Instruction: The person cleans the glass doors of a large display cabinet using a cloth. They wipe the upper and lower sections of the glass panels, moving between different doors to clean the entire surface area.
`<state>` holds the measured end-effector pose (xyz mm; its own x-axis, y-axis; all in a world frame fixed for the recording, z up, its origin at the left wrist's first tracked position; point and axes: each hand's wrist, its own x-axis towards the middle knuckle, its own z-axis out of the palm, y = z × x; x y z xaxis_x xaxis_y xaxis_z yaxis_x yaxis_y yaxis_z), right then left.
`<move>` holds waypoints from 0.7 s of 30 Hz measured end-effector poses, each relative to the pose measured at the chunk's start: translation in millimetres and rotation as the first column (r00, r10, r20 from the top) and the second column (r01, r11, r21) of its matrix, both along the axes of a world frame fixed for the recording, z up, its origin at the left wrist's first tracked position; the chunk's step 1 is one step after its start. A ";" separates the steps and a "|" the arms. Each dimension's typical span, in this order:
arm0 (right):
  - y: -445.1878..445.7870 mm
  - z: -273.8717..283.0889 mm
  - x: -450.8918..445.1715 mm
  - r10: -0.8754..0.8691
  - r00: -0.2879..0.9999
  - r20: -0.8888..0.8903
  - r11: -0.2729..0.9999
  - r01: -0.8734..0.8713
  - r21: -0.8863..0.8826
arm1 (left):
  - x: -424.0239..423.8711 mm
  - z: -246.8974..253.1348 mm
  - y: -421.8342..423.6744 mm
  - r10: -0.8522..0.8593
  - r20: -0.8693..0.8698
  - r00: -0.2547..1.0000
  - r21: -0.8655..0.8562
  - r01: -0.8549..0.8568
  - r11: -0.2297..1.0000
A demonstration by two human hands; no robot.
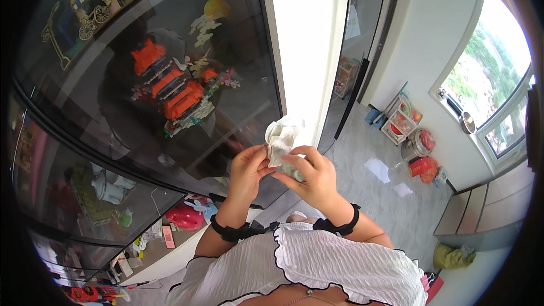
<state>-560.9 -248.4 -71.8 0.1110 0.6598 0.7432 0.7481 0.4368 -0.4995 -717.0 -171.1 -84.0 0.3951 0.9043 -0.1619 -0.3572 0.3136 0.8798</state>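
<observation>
A crumpled white cloth [280, 138] is held up in front of me, close to the edge of a dark glass cabinet door [238, 106]. My left hand [247, 172] pinches the cloth's left edge between thumb and fingers. On the other side, my right hand [312, 174] has its fingers curled around the cloth's lower part, with the index fingertip on it and the thumb apart below. Part of the cloth is hidden behind the right fingers. Behind the glass stands an orange-roofed pagoda model [174, 87].
Below the glass, a shelf [159, 259] holds a red glossy object [185, 216] and small items. A half-height glass door [359, 93] with a black handle stands to the right. Farther off are a white storage rack [401, 121], a lidded metal pot [416, 144] and a pan [467, 122] on the windowsill.
</observation>
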 end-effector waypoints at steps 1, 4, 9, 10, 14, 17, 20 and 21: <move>-0.6 2.6 -5.0 -0.028 0.998 0.060 0.999 0.030 -0.024 | 1.4 0.8 -0.5 0.004 0.001 1.000 0.010 -0.004 1.000; 1.7 -2.1 -8.0 -0.026 0.999 -0.028 0.997 0.024 -0.067 | -0.4 -2.4 -1.8 0.013 -0.062 0.998 0.054 -0.009 0.999; 16.7 -18.5 12.3 0.115 0.797 -0.593 0.981 -0.186 -0.059 | -9.6 -10.8 3.7 0.015 0.034 0.999 0.014 -0.015 1.000; 16.4 -18.3 15.3 0.101 0.597 -0.796 0.947 -0.302 -0.106 | -11.4 -12.2 4.1 0.017 0.063 0.998 0.001 -0.017 1.000; 20.6 -15.1 26.2 0.047 0.085 -0.995 0.823 -0.568 -0.009 | -14.6 -16.3 4.6 -0.003 0.117 0.993 -0.020 0.006 1.000; 23.4 -21.1 31.5 0.009 -0.029 -1.000 0.789 -0.614 0.025 | -16.4 -18.5 5.7 0.007 0.155 0.988 -0.026 -0.003 1.000; 23.9 -25.4 33.8 -0.026 -0.082 -0.996 0.785 -0.618 0.030 | -16.8 -19.2 7.3 0.031 0.198 0.980 -0.025 -0.026 0.999; 23.4 -24.9 33.7 -0.048 -0.109 -0.993 0.781 -0.624 0.031 | -16.4 -17.3 7.1 0.034 0.212 0.977 -0.026 -0.029 0.999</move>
<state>-527.2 -225.0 -96.8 0.1515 0.9728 -0.1754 -0.7408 -0.0057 -0.6717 -733.5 -164.1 -101.3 0.3943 0.9138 -0.0978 -0.5449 0.3181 0.7758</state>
